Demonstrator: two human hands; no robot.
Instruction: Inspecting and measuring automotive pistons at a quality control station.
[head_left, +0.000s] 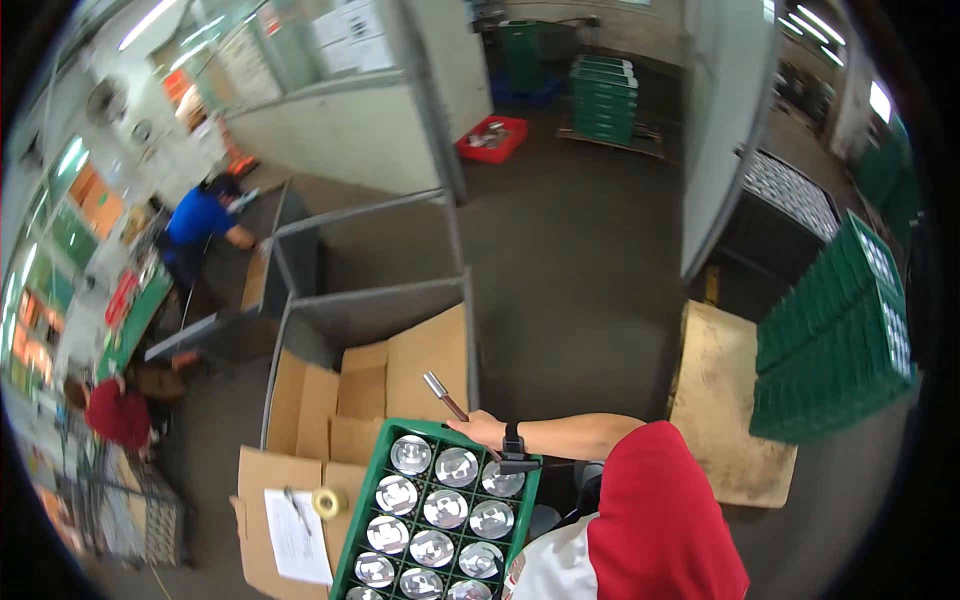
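Note:
My right hand (486, 429) is closed around a slim dark rod (455, 406) with a silver cylindrical end, which points up and to the left. A black piece shows just below the wrist; whether it belongs to the rod, I cannot tell. A dark band circles this wrist, and the sleeve is red. The hand is over the far right corner of a green divided crate (369, 484). Round silver metal parts (445, 508) lie in its compartments, one in each that shows. My left hand is out of view.
Left of the crate, a cardboard flap (259, 477) bears a paper sheet (297, 535), a pen and a tape roll (328, 502). Beyond stands a cardboard-lined metal bin (372, 297). Green crates (822, 375) are stacked at right by a board (715, 405). Two people work at far left.

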